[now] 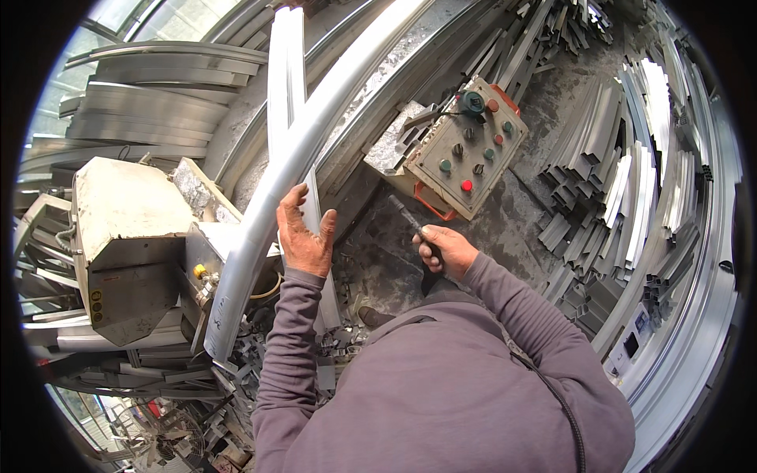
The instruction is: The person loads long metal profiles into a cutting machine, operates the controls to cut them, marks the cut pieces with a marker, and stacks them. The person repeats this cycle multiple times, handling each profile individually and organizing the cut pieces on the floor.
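A long, pale metal profile [293, 158] runs from the top of the head view down to the lower left, its end above a machine. Beside its right edge is my left hand [306, 236], open, thumb apart from the curved fingers. I cannot tell whether the fingertips touch the profile. My right hand [447, 251] is closed round a slim black tool with a narrow tube [404, 214], which points up and left toward a control box. Its exact kind does not show. Narrower white strips [285, 79] lie behind the profile.
A cream control box [465, 150] with coloured buttons and orange handles stands ahead. On the left is a cream-covered machine [130, 229] with a brass fitting [203, 272]. Stacked metal profiles [591, 142] fill the right side. Metal offcuts [343, 343] litter the floor near me.
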Motion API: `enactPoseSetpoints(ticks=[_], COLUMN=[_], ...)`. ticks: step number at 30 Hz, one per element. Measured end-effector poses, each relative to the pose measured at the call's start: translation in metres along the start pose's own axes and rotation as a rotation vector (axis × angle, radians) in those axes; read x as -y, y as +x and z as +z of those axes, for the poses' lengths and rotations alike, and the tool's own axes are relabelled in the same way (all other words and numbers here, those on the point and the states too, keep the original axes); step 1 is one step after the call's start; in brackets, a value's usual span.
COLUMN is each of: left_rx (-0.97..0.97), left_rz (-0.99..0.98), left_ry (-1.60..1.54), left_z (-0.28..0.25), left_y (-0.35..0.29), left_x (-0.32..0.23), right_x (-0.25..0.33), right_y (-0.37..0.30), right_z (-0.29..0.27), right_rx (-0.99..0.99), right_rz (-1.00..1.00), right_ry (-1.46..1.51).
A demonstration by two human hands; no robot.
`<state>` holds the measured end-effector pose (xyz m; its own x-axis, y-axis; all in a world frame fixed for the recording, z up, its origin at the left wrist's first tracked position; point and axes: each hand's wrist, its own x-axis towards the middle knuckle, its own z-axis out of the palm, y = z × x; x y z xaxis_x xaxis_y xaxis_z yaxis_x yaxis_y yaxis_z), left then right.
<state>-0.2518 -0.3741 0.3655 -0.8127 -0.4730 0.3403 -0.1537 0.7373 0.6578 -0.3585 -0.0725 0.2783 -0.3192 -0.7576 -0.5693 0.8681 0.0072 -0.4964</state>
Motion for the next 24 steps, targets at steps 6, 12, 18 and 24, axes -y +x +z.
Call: enactPoseSetpoints(ticks=[6,12,18,24], left_rx=[0.180,0.116,0.108,0.162], left_rz=[-0.308,-0.231,-0.256,-0.266], left_ry=[0.803,0.835,0.851,0.805], left_z=[-0.016,-0.006,-0.004,-0.009], left_y=[0.060,0.058,0.061,0.065], left_x=[0.096,0.115,0.110,0.107], right_x=[0.101,0.133,0.109,0.175], right_y=[0.061,0.085,0.082,0.113], right_z=[-0.142,-0.170,-0.176,-0.178], right_rx=[-0.638,-0.747,-0.932,-1.135], right_rz=[-0.226,-0.252,-0.427,-0.294], right_ry=[-0.196,-0.369,-0.373,-0.879])
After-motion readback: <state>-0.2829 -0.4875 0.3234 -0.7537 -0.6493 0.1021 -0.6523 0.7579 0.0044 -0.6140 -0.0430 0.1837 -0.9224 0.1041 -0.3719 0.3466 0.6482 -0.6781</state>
